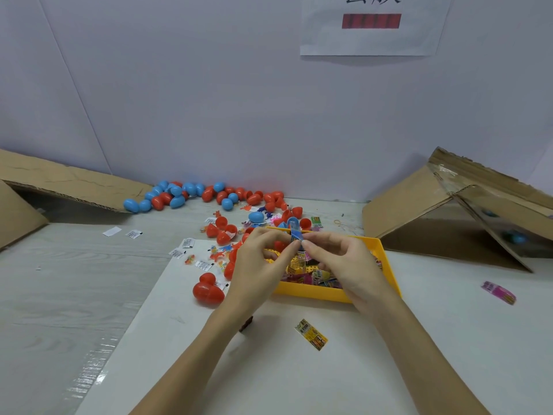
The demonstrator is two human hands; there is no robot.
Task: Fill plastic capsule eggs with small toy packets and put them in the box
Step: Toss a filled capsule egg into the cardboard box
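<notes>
Nearest the front edge of the bench we note a loose yellow packet [311, 334] lying alone on the white sheet. Beyond it our left hand [258, 266] and right hand [347, 265] meet above the near wall of the yellow tray [311, 293], fingertips of both pinching a small blue packet [294, 235]. Judgement: fold the packet tight and narrow so it seats inside a capsule half without catching the seam; keep both pinches close to the fold. Forearms converge from the near edge, wrists slightly raised, thumbs opposed. An open red egg [208, 290] sits left of the tray. Farther back, red and blue eggs [191, 196] pile along the rear edge; the cardboard box [454, 211] stands at right.
</notes>
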